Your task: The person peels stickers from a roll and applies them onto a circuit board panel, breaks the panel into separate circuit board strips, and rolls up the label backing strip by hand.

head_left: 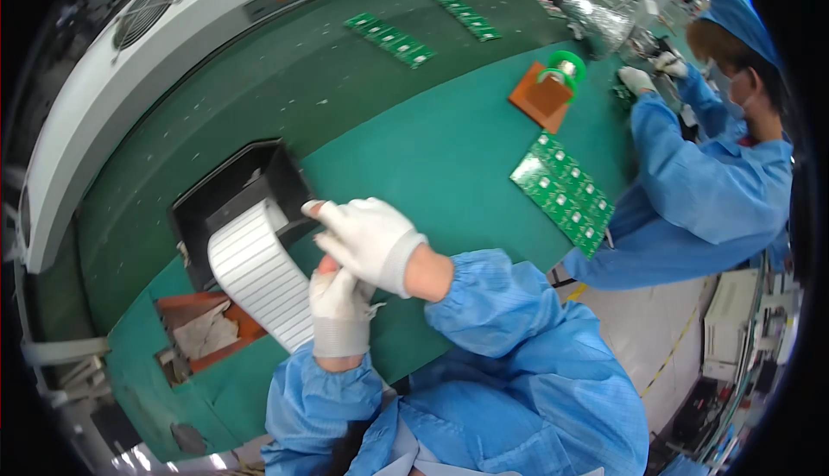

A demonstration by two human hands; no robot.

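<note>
- The right hand (pixel 367 239) is held over the left hand (pixel 339 303), both in white gloves; its fingers are spread narrowly, and whether anything is gripped cannot be told.
- The left hand's fingers are curled close beneath the right hand; what may be pinched there is hidden.
- The strip (pixel 259 273), white and ruled with lines, is draped from the black bin (pixel 242 187) to just beside the left hand.
- A crumpled cloth (pixel 207 331) is seen in the orange tray (pixel 250 325), near the strip.
- A green board (pixel 566 191) is laid on the mat (pixel 414 148), near a green spool (pixel 566 69).
- At right, a co-worker (pixel 712 157) in blue is seen with gloved hands raised.
</note>
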